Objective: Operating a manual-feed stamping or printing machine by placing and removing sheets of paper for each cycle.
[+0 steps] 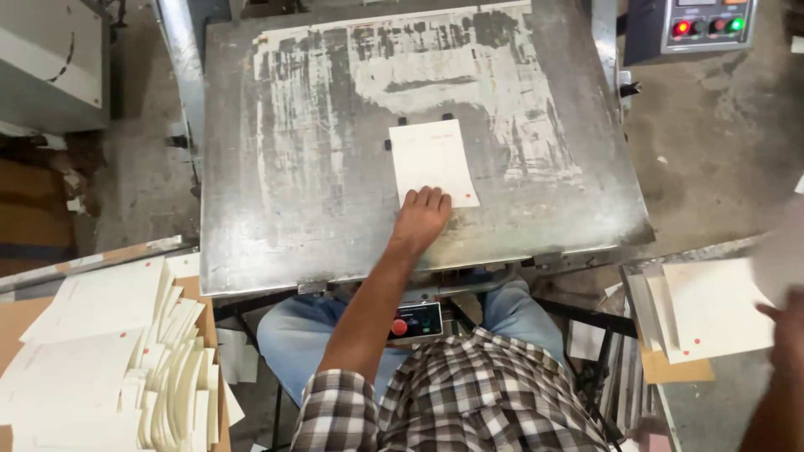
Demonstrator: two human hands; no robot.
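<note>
Resting flat near the middle of the worn metal surface (pixel 276 167), one white card (pixel 433 161) is pressed at its lower edge by the left hand (pixel 421 219), whose grip is spread, fingers laid on the card. One right hand (pixel 787 335) is seen blurred at the right edge, by one sheet (pixel 712 308) topping a stack (its grip cannot be told). Two piles of white cards (pixel 109 360) lie at lower left. Three lit buttons are counted on the control panel (pixel 708 27).
</note>
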